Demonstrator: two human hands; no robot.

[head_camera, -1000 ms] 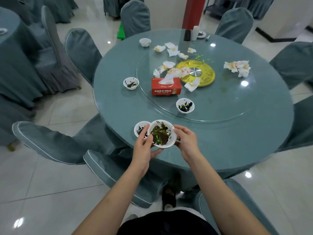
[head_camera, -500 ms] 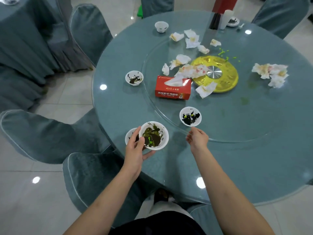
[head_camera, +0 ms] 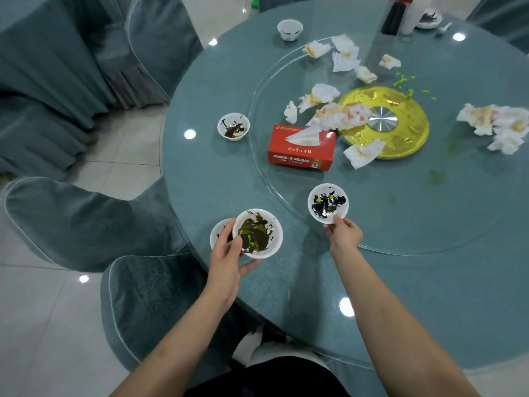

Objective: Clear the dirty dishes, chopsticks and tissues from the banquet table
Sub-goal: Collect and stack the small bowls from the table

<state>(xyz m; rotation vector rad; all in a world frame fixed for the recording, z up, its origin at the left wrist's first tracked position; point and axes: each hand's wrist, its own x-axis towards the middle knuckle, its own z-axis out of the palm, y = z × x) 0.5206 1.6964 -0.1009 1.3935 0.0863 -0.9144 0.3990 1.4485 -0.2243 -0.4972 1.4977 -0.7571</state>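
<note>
Bowls were the business here: the left hand point(head_camera: 226, 259) gripped a sauce-smeared bowl point(head_camera: 257, 233) at the table point(head_camera: 429, 296) edge, with a second small bowl point(head_camera: 219, 234) just behind it. The right hand point(head_camera: 343, 234) pinched the near rim of a third bowl point(head_camera: 328, 203) on the glass turntable point(head_camera: 429, 213). Risk, as I judged it: that thin rim pinch could tip it, slopping dark residue onto the glass. Another dirty bowl point(head_camera: 233, 126) and a far cup point(head_camera: 290, 29) waited; crumpled tissues point(head_camera: 498, 127) lay scattered past the red tissue box point(head_camera: 302, 147)

Smeared white bowls point(head_camera: 328, 203) and crumpled tissues point(head_camera: 340, 57) (stained) across teal table point(head_camera: 429, 276).
</note>
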